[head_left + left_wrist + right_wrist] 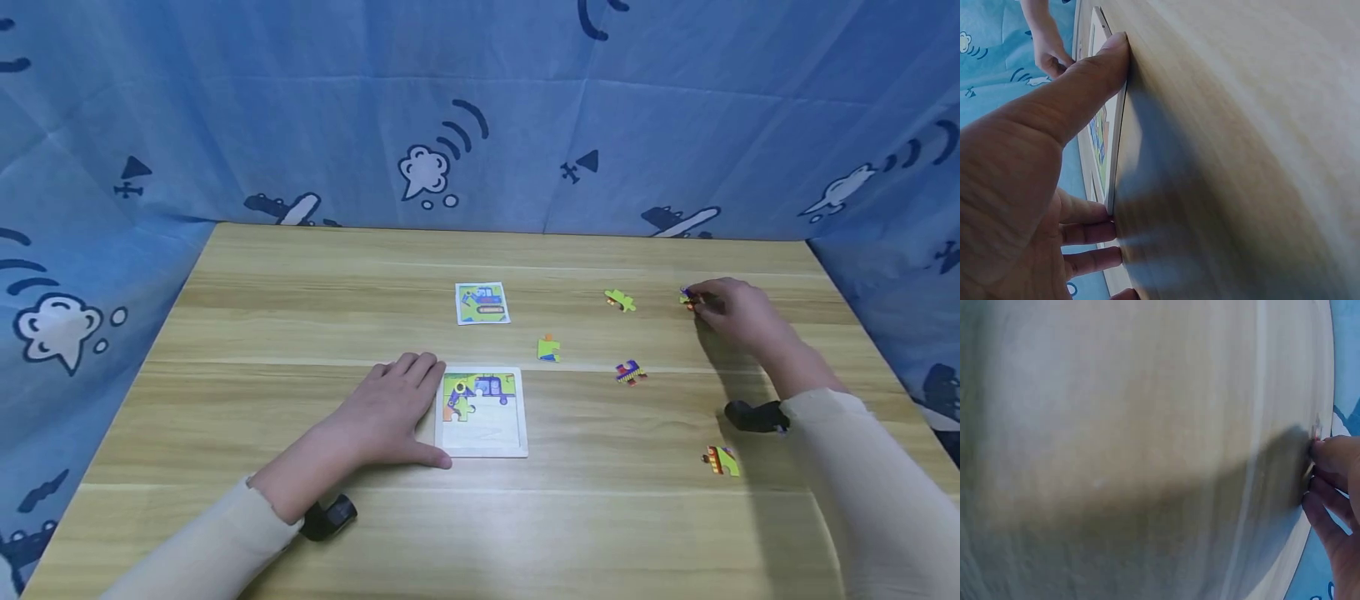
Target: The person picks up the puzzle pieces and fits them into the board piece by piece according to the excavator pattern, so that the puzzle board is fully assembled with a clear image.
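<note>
My left hand (393, 408) lies at the left side of a square puzzle tray (521, 417), its fingers extended. In the left wrist view, the thumb (1100, 69) touches the tray's edge (1112, 169) and a fingertip meets the corner. Several joined pieces (491, 387) fill the tray's upper part and left side; the rest shows white. At the far right, my right hand (738, 312) pinches a small multicoloured puzzle piece (686, 298) between thumb and fingers, close over the table. The fingers partly hide this piece.
Loose puzzle pieces lie on the wooden table (300, 292): a green-orange one (548, 348), a green one (620, 300), a purple one (631, 372) and a red-green one (722, 460). A picture card (482, 302) lies beyond the tray. Blue patterned cloth (495, 108) borders the table.
</note>
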The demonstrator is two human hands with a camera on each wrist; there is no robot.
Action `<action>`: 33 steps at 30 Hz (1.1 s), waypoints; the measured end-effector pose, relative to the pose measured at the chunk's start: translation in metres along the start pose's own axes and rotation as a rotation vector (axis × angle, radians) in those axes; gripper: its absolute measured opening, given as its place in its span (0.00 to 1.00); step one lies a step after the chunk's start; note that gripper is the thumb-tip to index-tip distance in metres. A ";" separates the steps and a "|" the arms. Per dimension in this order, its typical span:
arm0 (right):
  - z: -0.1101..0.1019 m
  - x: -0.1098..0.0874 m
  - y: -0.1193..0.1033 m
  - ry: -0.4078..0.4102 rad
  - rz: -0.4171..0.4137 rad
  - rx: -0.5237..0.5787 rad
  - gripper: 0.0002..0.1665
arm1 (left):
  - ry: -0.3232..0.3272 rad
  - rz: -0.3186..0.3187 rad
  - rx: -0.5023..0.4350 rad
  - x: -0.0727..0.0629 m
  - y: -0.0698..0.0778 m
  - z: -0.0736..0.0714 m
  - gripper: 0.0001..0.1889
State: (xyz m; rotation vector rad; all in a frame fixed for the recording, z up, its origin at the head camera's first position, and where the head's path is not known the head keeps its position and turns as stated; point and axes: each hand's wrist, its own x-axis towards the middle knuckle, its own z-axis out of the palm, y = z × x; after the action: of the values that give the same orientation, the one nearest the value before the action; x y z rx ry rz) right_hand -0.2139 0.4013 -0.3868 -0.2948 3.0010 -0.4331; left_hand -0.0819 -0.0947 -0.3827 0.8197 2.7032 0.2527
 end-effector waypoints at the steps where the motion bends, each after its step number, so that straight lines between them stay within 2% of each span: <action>1: 0.000 0.000 -0.001 0.003 0.001 -0.007 0.20 | -0.001 0.000 -0.001 0.000 0.000 0.000 0.64; 8: 0.003 -0.002 -0.008 0.029 0.028 -0.028 0.19 | -0.004 -0.005 -0.005 -0.001 0.000 0.000 0.63; 16: 0.005 -0.005 -0.010 0.044 0.000 -0.061 0.17 | -0.002 -0.003 -0.005 -0.001 0.000 0.001 0.63; 24: 0.005 -0.010 -0.018 0.054 0.050 -0.038 0.19 | 0.009 0.003 0.009 -0.001 0.000 0.001 0.63; 27: 0.005 -0.015 -0.030 0.093 0.017 -0.021 0.19 | 0.006 0.002 0.004 -0.001 0.000 0.001 0.64; 33: 0.007 -0.028 -0.072 0.127 -0.152 -0.010 0.16 | 0.012 0.007 0.011 -0.001 0.000 0.000 0.63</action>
State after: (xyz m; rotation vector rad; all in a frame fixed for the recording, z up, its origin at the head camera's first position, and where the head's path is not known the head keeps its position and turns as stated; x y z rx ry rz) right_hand -0.1731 0.3378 -0.3710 -0.5185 3.1172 -0.4675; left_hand -0.0813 -0.0951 -0.3829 0.8332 2.7160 0.2450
